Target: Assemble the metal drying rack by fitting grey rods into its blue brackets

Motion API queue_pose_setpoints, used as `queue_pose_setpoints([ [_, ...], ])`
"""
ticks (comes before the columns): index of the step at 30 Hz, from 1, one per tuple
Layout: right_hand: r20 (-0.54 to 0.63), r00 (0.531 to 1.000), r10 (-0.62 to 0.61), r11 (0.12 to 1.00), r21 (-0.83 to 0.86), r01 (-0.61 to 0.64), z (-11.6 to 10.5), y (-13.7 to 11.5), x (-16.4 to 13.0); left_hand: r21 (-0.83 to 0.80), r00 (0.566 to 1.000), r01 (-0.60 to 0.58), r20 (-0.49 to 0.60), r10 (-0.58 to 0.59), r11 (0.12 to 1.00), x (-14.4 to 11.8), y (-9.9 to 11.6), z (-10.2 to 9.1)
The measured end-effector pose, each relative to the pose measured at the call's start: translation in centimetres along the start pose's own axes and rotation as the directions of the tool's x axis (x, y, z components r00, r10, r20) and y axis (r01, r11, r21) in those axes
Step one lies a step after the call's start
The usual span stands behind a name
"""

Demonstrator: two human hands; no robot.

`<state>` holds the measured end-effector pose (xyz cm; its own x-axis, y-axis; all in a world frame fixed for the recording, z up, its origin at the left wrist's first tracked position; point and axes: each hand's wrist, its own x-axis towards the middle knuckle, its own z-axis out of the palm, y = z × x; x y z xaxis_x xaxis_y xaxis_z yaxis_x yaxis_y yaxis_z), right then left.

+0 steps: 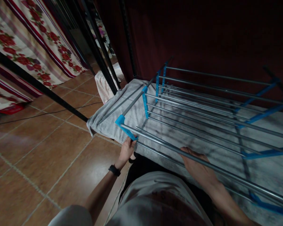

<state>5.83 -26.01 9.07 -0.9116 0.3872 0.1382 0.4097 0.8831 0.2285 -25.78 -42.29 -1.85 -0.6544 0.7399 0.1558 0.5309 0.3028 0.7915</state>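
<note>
The left hand (127,150) is gripping the near corner of the drying rack (202,103), while the right hand (198,166) is lying open under its front rail. The rack is standing over a grey towel (132,113); seemingly positioning, which needs both hands steadying it level.

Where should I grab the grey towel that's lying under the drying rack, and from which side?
Probably the loose corner of the grey towel hanging off the left edge, from the tiled-floor side. It sticks out past the drying rack, so no bars block it. The left hand is nearest; the right hand lies under a bar.
</note>
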Motion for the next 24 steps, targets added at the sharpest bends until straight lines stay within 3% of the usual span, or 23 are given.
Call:
queue_pose_setpoints([
  [9, -0.153, 0.971, 0.183, 0.983, 0.051, -0.177, 0.8, -1.1, 0.7, -0.008, 1.000, -0.027, -0.003, 0.027, 1.000, 0.2, -0.2, -0.2],
  [18, -0.133, 0.947, 0.294, 0.952, 0.128, -0.278, 2.2, -0.5, 1.4, 0.069, 1.000, 0.006, 0.005, -0.006, 0.998, 0.4, -0.2, -0.3],
  [24, -0.087, 0.972, 0.218, 0.974, 0.079, -0.211, 1.9, -1.3, 1.5, 0.118, 1.000, 0.007, 0.012, -0.008, 0.993, 1.2, -0.1, -0.3],
])
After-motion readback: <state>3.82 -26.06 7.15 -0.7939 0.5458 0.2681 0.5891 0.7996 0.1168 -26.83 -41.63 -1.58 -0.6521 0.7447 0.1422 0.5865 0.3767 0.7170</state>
